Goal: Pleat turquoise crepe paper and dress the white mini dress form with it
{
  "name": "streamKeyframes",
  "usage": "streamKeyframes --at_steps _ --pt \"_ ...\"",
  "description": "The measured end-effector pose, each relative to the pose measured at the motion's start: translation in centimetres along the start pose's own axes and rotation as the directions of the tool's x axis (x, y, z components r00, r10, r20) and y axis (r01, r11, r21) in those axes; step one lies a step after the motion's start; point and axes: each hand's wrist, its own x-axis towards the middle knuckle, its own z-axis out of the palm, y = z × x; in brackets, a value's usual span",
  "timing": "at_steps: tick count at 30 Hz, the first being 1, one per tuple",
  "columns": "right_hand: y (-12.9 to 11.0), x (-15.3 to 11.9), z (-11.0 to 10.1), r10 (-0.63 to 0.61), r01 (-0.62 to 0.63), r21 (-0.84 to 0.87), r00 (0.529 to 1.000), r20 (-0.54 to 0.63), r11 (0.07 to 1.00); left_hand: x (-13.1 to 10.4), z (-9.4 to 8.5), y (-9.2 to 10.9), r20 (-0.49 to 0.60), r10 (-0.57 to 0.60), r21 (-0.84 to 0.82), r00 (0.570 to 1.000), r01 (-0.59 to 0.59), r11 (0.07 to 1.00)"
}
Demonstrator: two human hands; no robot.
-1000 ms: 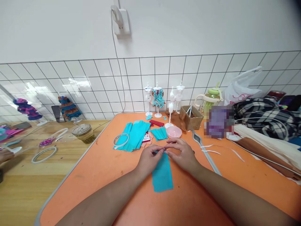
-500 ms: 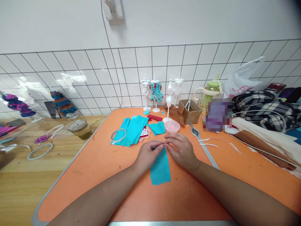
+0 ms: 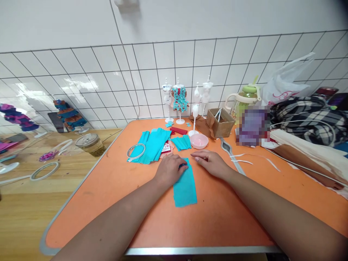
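Observation:
A strip of turquoise crepe paper [image 3: 185, 192] lies flat on the orange table. My left hand [image 3: 170, 169] rests over its upper left edge, fingers curled and thumb closed against the paper. What sits under those fingertips is partly hidden. To the right of the strip, my right hand [image 3: 212, 162] is apart from the paper, its fingers stretched out toward the left with nothing visible in them. Beyond the hands are a larger turquoise paper piece [image 3: 156, 145] with a tape roll [image 3: 136, 151] on it, a smaller pleated turquoise piece [image 3: 181, 143] and a pink bowl [image 3: 199, 141].
Several small white dress forms [image 3: 195, 116] stand by the tiled wall, one wearing a turquoise ruffled outfit [image 3: 179, 99]. A cardboard box [image 3: 220, 123], a green-lidded bottle [image 3: 248, 96] and plaid cloth [image 3: 312, 117] are on the right. A lidded cup [image 3: 90, 144] stands on the wooden table [image 3: 29, 214].
My fingertips were together at the strip's top edge; now my hands have parted. My right hand has opened and moved slightly right, while the left stays on the paper. The view has tilted down.

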Motion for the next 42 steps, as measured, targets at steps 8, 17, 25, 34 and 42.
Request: streamKeyframes --at_steps 8,17,25,34,42 --pt "0.0 0.0 1.0 -0.034 0.035 -0.019 0.998 0.045 0.999 -0.1 -0.4 0.4 -0.062 -0.065 0.020 0.996 0.066 0.998" --pt "-0.1 0.0 0.9 -0.047 0.047 0.000 0.999 0.028 0.999 0.0 -0.1 0.5 -0.005 -0.085 0.058 0.996 0.085 0.995" --pt "0.4 0.0 1.7 -0.093 0.092 0.019 0.996 0.016 0.996 -0.2 -0.5 0.8 0.002 -0.051 0.053 0.999 0.050 0.997" --pt "0.2 0.0 2.1 -0.120 0.124 -0.099 0.992 0.043 0.987 -0.2 -0.5 1.1 -0.022 -0.037 0.070 0.999 0.038 0.997" --pt "0.2 -0.1 2.4 -0.124 0.132 -0.145 0.990 0.060 0.981 -0.2 -0.3 1.0 -0.020 -0.018 0.073 1.000 0.019 0.997"
